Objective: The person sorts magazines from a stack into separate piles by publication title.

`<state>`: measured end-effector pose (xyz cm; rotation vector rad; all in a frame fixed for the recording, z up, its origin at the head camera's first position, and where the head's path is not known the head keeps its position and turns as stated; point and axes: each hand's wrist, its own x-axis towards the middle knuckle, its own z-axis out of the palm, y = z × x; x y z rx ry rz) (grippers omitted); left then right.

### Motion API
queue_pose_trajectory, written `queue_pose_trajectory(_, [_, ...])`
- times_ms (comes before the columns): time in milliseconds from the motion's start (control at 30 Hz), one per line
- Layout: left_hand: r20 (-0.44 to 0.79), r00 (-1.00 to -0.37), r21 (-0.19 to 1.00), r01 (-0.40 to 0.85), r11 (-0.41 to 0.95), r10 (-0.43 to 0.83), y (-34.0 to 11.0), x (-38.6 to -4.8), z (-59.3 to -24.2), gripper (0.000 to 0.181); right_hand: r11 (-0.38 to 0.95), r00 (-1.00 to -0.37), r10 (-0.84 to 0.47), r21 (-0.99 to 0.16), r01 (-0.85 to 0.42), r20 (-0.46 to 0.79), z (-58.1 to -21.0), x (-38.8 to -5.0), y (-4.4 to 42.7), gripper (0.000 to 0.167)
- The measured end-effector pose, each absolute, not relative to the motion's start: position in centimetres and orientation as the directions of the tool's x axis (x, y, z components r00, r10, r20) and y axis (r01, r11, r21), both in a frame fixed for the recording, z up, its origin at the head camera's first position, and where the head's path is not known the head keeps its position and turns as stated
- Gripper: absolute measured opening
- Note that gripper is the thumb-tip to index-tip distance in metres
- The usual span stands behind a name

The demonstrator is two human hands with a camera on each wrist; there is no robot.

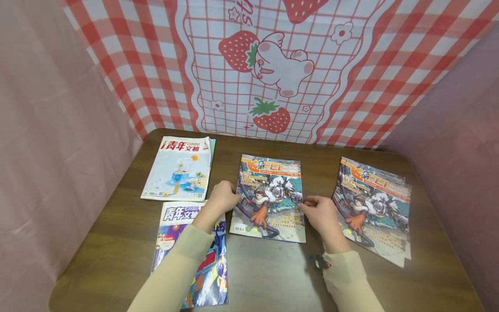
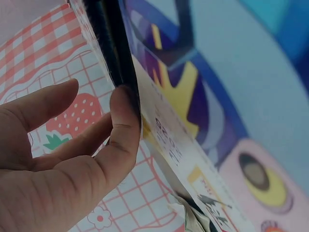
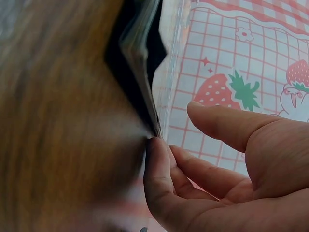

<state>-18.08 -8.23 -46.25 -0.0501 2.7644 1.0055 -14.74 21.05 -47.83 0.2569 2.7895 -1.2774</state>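
Observation:
A comic magazine with an orange FEI title lies flat at the middle of the table, between both hands. My left hand touches its left edge. At the right edge, the fingertips of my right hand rest against it. In the left wrist view, one curled finger of the left hand meets a dark edge while another digit stands apart. The right wrist view shows the right hand with a fingertip on the magazine's edge and another digit held away.
A magazine with a summer drink cover lies at the back left over another. Below it, a purple magazine is partly hidden by the left forearm. Matching FEI magazines overlap at right on the wooden table. A strawberry-print cloth hangs behind.

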Motion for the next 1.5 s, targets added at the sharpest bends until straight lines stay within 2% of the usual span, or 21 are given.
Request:
queue_pose_trajectory(367, [-0.218,-0.976,0.659,-0.128,0.741,0.025,-7.95,-18.21,-46.2,0.013,0.65,-0.988,0.116,-0.744,0.154,-0.104,-47.94,-14.68,20.39,0.039])
queue_pose_trajectory(633, [-0.224,-0.975,0.694,-0.161,0.702,-0.002,-7.55,-18.37,-46.13,0.025,0.63,-0.984,0.13,-0.757,0.177,-0.122,-48.01,-14.77,20.62,0.04])
queue_pose_trajectory(867, [-0.224,-0.975,0.715,-0.162,0.68,0.003,-7.39,-18.05,-45.88,0.025,0.62,-0.982,0.131,-0.761,0.19,-0.138,-48.15,-14.81,20.71,0.041])
queue_pose_trajectory(1067, [-0.217,-0.976,0.762,-0.162,0.627,0.012,-7.42,-17.81,-46.01,0.033,0.627,-0.986,0.122,-0.761,0.167,-0.116,-48.33,-14.92,20.67,0.04])
queue_pose_trajectory(1167, [-0.216,-0.976,0.807,-0.175,0.563,0.005,-7.46,-17.81,-46.03,0.036,0.629,-0.986,0.116,-0.759,0.165,-0.119,-48.35,-14.89,20.7,0.041])
queue_pose_trajectory(1333, [-0.248,-0.969,0.914,-0.226,0.335,0.022,-7.5,-17.85,-45.83,0.037,0.626,-0.986,0.103,-0.762,0.165,-0.129,-48.15,-14.94,20.8,0.044])
queue_pose_trajectory(1500, [-0.298,-0.954,0.945,-0.288,0.153,0.044,-7.53,-17.92,-45.57,0.04,0.623,-0.985,0.102,-0.764,0.17,-0.137,-48.02,-14.97,21.07,0.045])
